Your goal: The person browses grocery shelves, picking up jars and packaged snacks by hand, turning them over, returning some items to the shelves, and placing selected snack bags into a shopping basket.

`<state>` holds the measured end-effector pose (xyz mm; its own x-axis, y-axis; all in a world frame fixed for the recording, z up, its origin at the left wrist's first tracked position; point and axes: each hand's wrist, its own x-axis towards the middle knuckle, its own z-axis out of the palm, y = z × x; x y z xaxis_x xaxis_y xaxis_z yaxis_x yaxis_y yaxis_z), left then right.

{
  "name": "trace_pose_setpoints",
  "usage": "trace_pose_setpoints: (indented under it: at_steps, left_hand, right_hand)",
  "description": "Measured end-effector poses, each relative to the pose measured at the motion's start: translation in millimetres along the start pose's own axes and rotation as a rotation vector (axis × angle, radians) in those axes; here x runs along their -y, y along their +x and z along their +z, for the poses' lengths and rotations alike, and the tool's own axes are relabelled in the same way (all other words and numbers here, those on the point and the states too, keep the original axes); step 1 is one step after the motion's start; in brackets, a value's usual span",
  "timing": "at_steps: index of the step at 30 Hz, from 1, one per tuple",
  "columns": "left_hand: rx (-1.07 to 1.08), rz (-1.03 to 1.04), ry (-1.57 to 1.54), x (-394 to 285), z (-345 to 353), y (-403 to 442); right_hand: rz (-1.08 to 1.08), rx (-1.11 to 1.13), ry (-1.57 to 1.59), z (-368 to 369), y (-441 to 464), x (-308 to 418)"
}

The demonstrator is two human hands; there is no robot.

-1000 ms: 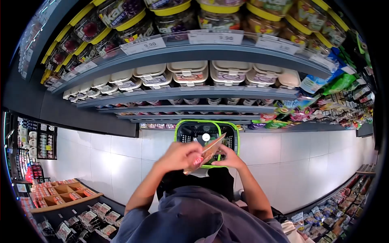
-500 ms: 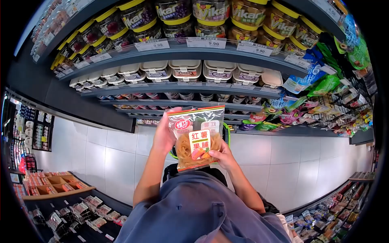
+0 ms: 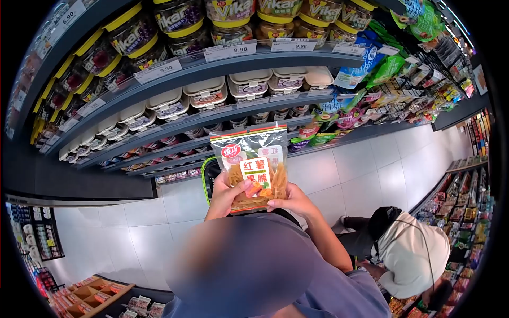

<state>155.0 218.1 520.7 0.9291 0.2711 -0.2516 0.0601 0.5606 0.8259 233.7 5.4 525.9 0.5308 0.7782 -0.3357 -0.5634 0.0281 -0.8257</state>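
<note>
A clear bag of dried sweet potato strips, with a white label and red-and-yellow edging, is upright in front of my body. My left hand grips its lower left side, thumb across the front over part of the label. At the lower right corner, my right hand pinches the bag with the thumb in front. Fingers of both hands are partly hidden behind it. Just behind the bag, a dark basket with a bright green rim shows in part.
Ahead, a shelf carries yellow-lidded jars, with white-lidded tubs below. Snack bags hang to the right. A person in a light shirt bends beside the right-hand shelves. A wooden divided display stands lower left.
My left hand has moved from the bag's upper left edge to its lower left, thumb now on the front. The view has turned right, and the person in the light shirt shows more fully.
</note>
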Motion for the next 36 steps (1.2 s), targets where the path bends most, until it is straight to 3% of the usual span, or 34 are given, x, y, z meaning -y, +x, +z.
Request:
trace_pose_setpoints:
  at_steps: [15,17,20,21,23,24,26,30,32,34,36]
  left_hand:
    - [-0.086,0.008,0.048,-3.1,-0.4,3.7]
    - [-0.105,0.019,0.064,0.5,10.1,4.8]
    - [-0.127,0.228,0.113,24.3,30.7,14.0]
    - [-0.247,0.230,0.051,37.7,37.3,18.0]
    - [-0.361,0.252,-0.192,53.0,63.5,31.0]
    - [-0.456,0.319,-0.298,54.9,83.2,38.4]
    - [-0.487,0.249,-0.497,71.8,99.6,46.0]
    - [-0.010,0.384,-0.656,121.2,128.8,56.9]
    - [0.004,0.266,-0.871,95.5,186.8,43.6]
    - [0.263,0.244,-0.957,112.2,197.5,58.4]
    - [0.298,0.239,-1.003,124.1,216.4,66.2]
  right_hand:
    - [0.010,0.028,-0.104,-0.6,8.4,9.0]
    - [-0.218,0.032,-0.299,-12.1,13.0,13.4]
    - [-0.266,0.018,-0.572,-25.4,11.4,37.8]
    - [-0.266,0.038,-0.575,-28.1,7.7,47.3]
    - [-0.250,-0.007,-1.015,-32.7,-2.2,70.3]
    - [-0.253,0.017,-1.018,-36.0,-9.4,84.1]
    - [-0.320,0.183,-1.078,-46.6,-28.2,111.0]
    - [-0.453,0.493,-1.090,-96.0,-52.3,148.6]
    - [-0.478,0.552,-1.031,-121.9,-58.3,158.3]
    - [-0.521,0.636,-0.905,-145.7,-58.5,163.9]
    - [-0.548,0.657,-0.891,-165.4,-62.8,168.3]
